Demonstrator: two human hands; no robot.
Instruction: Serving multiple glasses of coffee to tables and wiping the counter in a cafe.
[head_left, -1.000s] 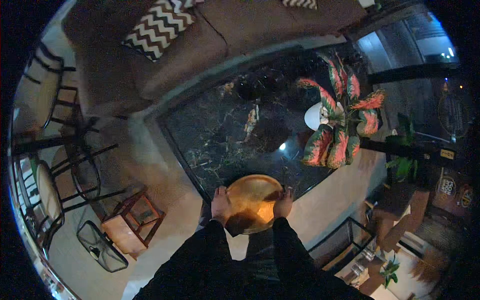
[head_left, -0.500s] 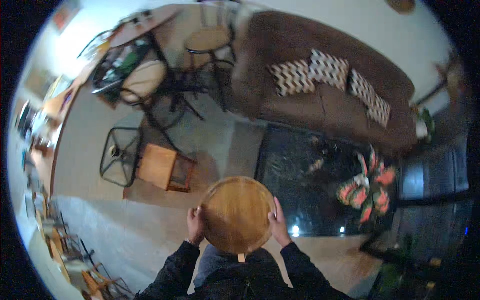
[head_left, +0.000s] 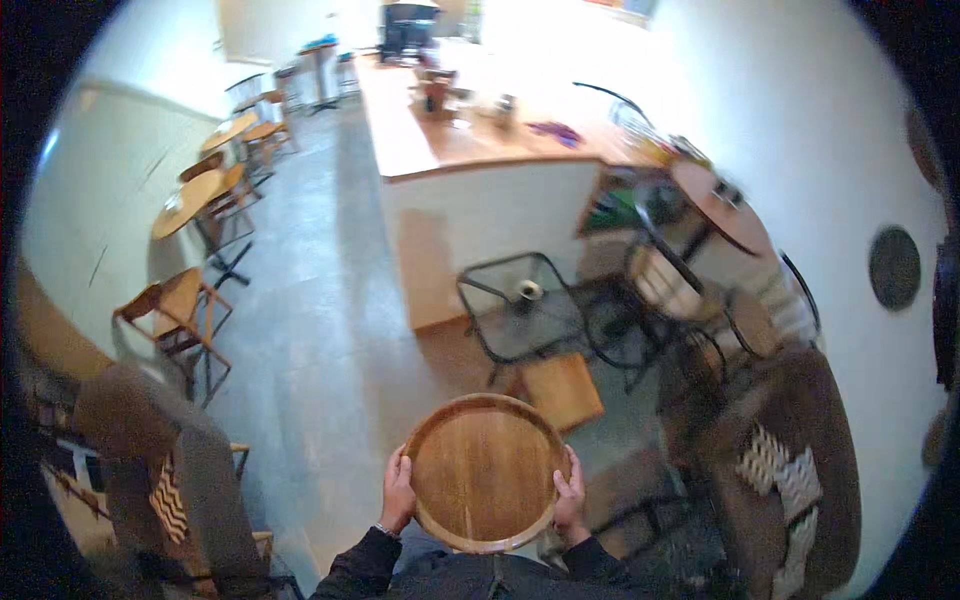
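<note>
A round wooden tray [head_left: 487, 472] with a raised rim is held in front of my body, its inside facing up and bare. Against its left edge my left hand [head_left: 398, 492] is closed, thumb over the rim. On the opposite edge my right hand [head_left: 571, 492] grips in the same way. The fingers beneath the tray are hidden. Just beyond it stands a small wooden stool [head_left: 562, 390], beside a glass-topped table [head_left: 522, 318] with a dark frame and a small cup-like object [head_left: 529, 290] on it.
A wooden-topped counter [head_left: 500, 162] rises ahead. Grey floor [head_left: 290, 330] runs along its left, past wooden chairs [head_left: 180, 300] and round tables [head_left: 190, 200]. A brown sofa [head_left: 830, 450] with zigzag cushions [head_left: 765, 462] is at right. Another sofa [head_left: 130, 420] stands at lower left.
My view has turned left, from the sofa and dark table with flowers toward the counter and aisle. Both hands still hold the tray.
</note>
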